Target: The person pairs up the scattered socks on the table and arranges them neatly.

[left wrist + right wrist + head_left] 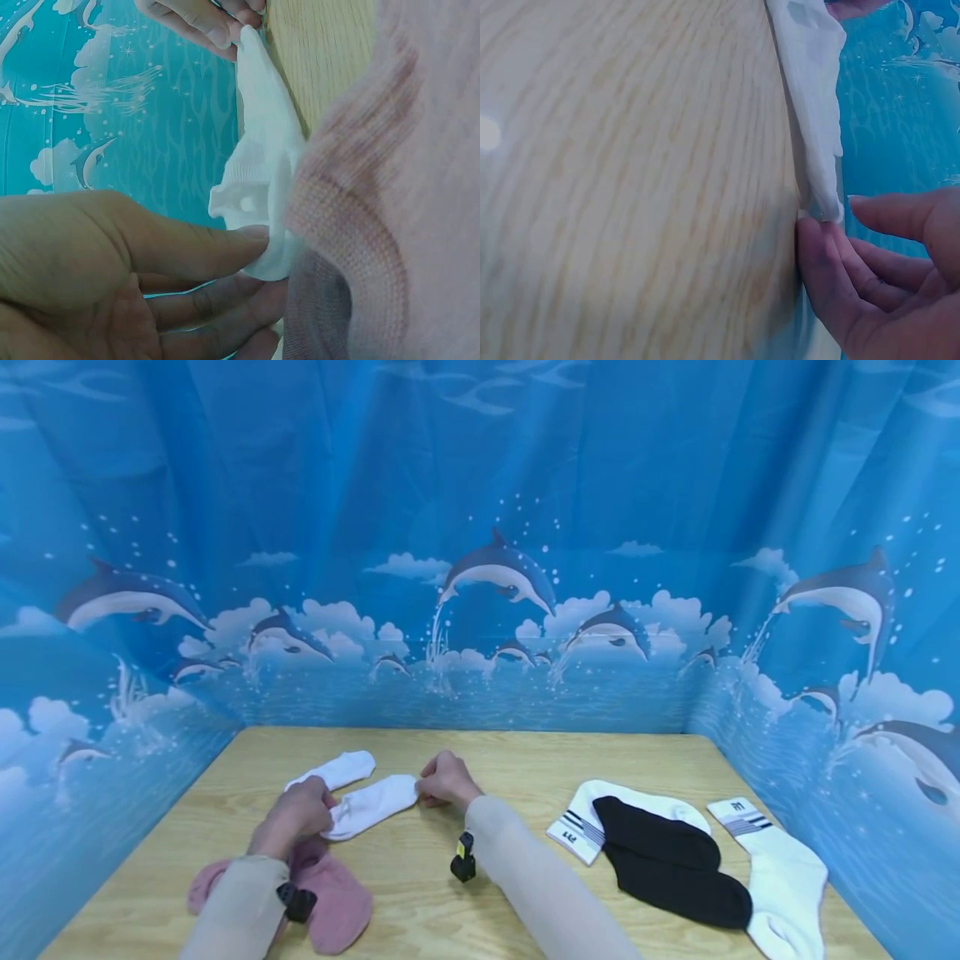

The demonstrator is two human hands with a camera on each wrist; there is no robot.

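A short white sock [378, 803] stretches between the two hands over the table. My left hand [298, 814] pinches its cuff end between thumb and fingers; the thumb [251, 238] lies on the white cloth in the left wrist view. At the toe end, my right hand [447, 778] holds the tip with curled fingers [825, 259], its thumb close beside the cloth. A second white sock [347, 768] lies flat just behind, partly hidden by the left hand. Below the left forearm lie pink socks [337, 902], close to the left hand.
On the right of the wooden table [480, 885] lie black socks [675, 864] over a white striped sock [588, 814]. Another white striped sock [787, 877] lies beside them at the right edge. A blue dolphin-print curtain [480, 468] encloses the back and sides.
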